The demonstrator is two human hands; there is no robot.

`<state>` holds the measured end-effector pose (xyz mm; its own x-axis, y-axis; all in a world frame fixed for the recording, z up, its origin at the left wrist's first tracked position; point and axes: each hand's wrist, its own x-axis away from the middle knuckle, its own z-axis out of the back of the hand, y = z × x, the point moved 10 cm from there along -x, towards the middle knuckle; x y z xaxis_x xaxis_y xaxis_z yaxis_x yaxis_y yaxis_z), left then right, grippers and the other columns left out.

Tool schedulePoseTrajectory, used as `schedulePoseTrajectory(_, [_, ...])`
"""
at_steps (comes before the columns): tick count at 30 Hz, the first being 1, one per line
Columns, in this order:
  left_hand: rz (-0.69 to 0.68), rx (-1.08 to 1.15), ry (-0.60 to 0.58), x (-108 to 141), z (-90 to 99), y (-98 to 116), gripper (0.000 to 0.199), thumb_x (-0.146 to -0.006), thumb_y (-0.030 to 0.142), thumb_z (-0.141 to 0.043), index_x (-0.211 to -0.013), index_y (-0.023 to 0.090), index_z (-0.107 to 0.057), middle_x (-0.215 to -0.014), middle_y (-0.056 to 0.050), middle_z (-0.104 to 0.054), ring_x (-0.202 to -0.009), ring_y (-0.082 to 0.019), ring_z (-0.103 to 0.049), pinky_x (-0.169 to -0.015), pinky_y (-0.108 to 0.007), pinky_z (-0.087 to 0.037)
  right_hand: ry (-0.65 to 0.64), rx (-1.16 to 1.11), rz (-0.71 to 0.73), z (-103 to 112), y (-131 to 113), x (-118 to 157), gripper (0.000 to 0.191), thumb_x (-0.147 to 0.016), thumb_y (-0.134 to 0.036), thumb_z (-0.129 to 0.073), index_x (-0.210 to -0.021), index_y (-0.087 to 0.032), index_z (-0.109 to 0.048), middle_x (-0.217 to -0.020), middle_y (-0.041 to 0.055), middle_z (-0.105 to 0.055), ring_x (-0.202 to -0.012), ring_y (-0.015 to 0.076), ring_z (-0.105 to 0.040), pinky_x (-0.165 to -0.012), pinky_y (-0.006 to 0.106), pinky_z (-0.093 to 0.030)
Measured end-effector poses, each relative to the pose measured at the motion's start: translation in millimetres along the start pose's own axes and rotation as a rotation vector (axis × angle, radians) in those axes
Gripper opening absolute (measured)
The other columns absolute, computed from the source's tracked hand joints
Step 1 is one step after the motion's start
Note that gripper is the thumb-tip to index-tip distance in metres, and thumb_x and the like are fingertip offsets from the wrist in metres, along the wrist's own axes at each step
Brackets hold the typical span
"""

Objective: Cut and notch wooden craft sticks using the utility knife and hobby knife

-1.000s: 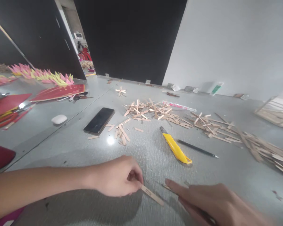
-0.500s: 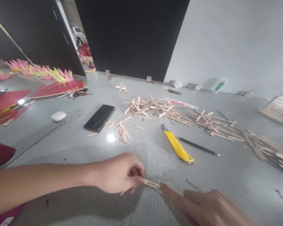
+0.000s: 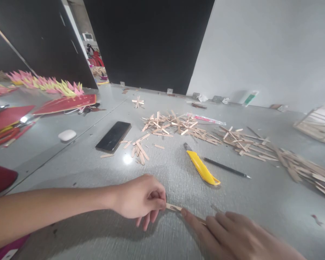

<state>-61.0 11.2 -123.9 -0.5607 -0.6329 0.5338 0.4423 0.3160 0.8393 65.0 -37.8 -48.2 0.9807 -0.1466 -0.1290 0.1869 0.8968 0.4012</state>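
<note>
A thin wooden craft stick lies low over the grey tabletop, with a dark slot-like mark on its face. My left hand pinches its left end between thumb and index finger, the other fingers curled loosely below. My right hand grips its other side, index finger stretched along the stick and the remaining fingers bent. Part of the stick is hidden beneath that hand. Beyond my hands lie a yellow utility knife and a dark pen.
Piles of craft sticks spread across the middle and right. To the left are a black phone, a white earbud case and red pieces. Pink and yellow folded paper lies farther back. Dark panels stand behind.
My right hand has shifted slightly, and more of the stick shows between its fingers. The lower fingers of my left hand have loosened downward. The camera view has moved a little.
</note>
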Motion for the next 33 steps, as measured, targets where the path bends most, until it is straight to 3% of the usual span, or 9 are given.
schedulePoseTrajectory(4, [-0.013,-0.026,0.017,2.1,1.5,1.8,0.02,-0.097,0.023,-0.053,-0.078,0.018,-0.054,-0.062,0.002,-0.06,-0.042,-0.009,-0.058,-0.036,-0.015,-0.044,0.067,-0.133,0.0,-1.6,12.3,-1.1,0.049,-0.106,-0.006,-0.013,-0.135,-0.002,-0.052,-0.071,-0.001,-0.064,-0.054,0.0138,-0.058,-0.052,0.032,-0.042])
schedulePoseTrajectory(9, [0.007,-0.046,0.007,1.0,-0.6,-0.3,0.022,-0.101,0.034,-0.05,-0.084,0.02,-0.051,-0.062,0.002,-0.061,-0.04,-0.01,-0.056,-0.034,-0.016,-0.042,0.025,-0.014,-0.189,-30.0,26.9,9.1,0.044,-0.088,0.002,-0.036,-0.122,-0.015,-0.057,-0.093,0.004,-0.069,-0.074,0.0189,-0.066,-0.063,0.033,-0.045])
schedulePoseTrajectory(13, [0.018,-0.045,-0.015,-3.4,-3.2,-1.5,0.027,-0.104,0.035,-0.044,-0.081,0.021,-0.047,-0.058,0.003,-0.059,-0.037,-0.011,-0.056,-0.033,-0.017,-0.043,0.025,0.03,-0.261,-31.6,26.5,8.0,0.053,-0.074,0.002,-0.042,-0.123,-0.014,-0.057,-0.082,0.0009,-0.066,-0.059,0.0175,-0.062,-0.054,0.034,-0.04])
schedulePoseTrajectory(16, [-0.021,-0.07,0.013,-4.3,-2.4,-0.3,0.03,-0.105,0.034,-0.04,-0.079,0.021,-0.047,-0.058,0.003,-0.059,-0.036,-0.01,-0.054,-0.031,-0.015,-0.039,0.057,0.053,-0.333,-18.3,25.0,-2.4,0.041,-0.067,0.003,-0.046,-0.099,-0.018,-0.062,-0.071,-0.0004,-0.062,-0.051,0.0172,-0.057,-0.049,0.036,-0.035])
schedulePoseTrajectory(20, [-0.106,-0.107,0.082,-1.0,-0.3,2.4,0.03,-0.105,0.031,-0.039,-0.077,0.022,-0.044,-0.057,0.005,-0.056,-0.036,-0.008,-0.051,-0.032,-0.014,-0.035,-0.011,0.211,-0.386,-8.4,13.6,-17.3,0.022,-0.074,-0.002,-0.048,-0.075,-0.023,-0.057,-0.06,0.0003,-0.051,-0.045,0.0185,-0.049,-0.047,0.036,-0.03])
schedulePoseTrajectory(23, [-0.166,-0.133,0.125,2.0,0.9,4.8,0.028,-0.105,0.026,-0.039,-0.077,0.021,-0.044,-0.055,0.006,-0.054,-0.036,-0.007,-0.05,-0.037,-0.013,-0.035,-0.069,0.282,-0.354,-17.4,11.1,-19.8,0.023,-0.081,-0.002,-0.046,-0.073,-0.022,-0.054,-0.06,0.0009,-0.049,-0.046,0.018,-0.048,-0.047,0.035,-0.026])
schedulePoseTrajectory(28, [-0.2,-0.174,0.189,2.6,3.6,7.1,0.033,-0.105,0.028,-0.036,-0.075,0.02,-0.045,-0.055,0.005,-0.055,-0.035,-0.006,-0.049,-0.039,-0.014,-0.036,-0.03,0.185,-0.282,-39.3,24.6,-14.9,0.024,-0.077,0.0,-0.048,-0.078,-0.024,-0.05,-0.06,-0.0036,-0.05,-0.044,0.0147,-0.049,-0.047,0.033,-0.029])
schedulePoseTrajectory(33, [-0.248,-0.206,0.221,3.7,2.5,12.4,0.033,-0.102,0.029,-0.042,-0.071,0.021,-0.043,-0.05,0.006,-0.048,-0.036,-0.008,-0.049,-0.039,-0.015,-0.035,-0.104,0.318,-0.371,-24.0,11.1,-33.4,0.027,-0.08,0.001,-0.043,-0.07,-0.019,-0.057,-0.057,0.0019,-0.048,-0.042,0.0163,-0.048,-0.043,0.029,-0.026])
